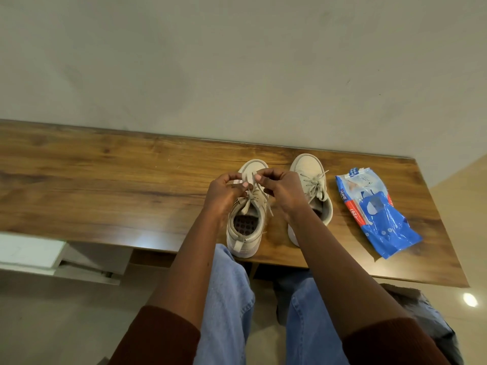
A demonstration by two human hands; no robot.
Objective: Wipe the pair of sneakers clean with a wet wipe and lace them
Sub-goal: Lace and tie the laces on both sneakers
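Two beige sneakers stand toe-away on a wooden table [105, 185]. The left sneaker [246, 230] has its heel at the near edge, and its lace [253, 192] is drawn up over the tongue. My left hand [226, 196] pinches one strand of that lace. My right hand [280, 192] pinches the other strand close beside it. The right sneaker [312, 175] stands next to it with its lace tied in a bow, partly hidden behind my right wrist.
A blue and white wet wipe pack [375, 209] lies on the table right of the sneakers. A plain wall runs along the table's far edge. My jeans-clad legs [226, 299] are below the near edge, and a white ledge [29, 255] sits lower left.
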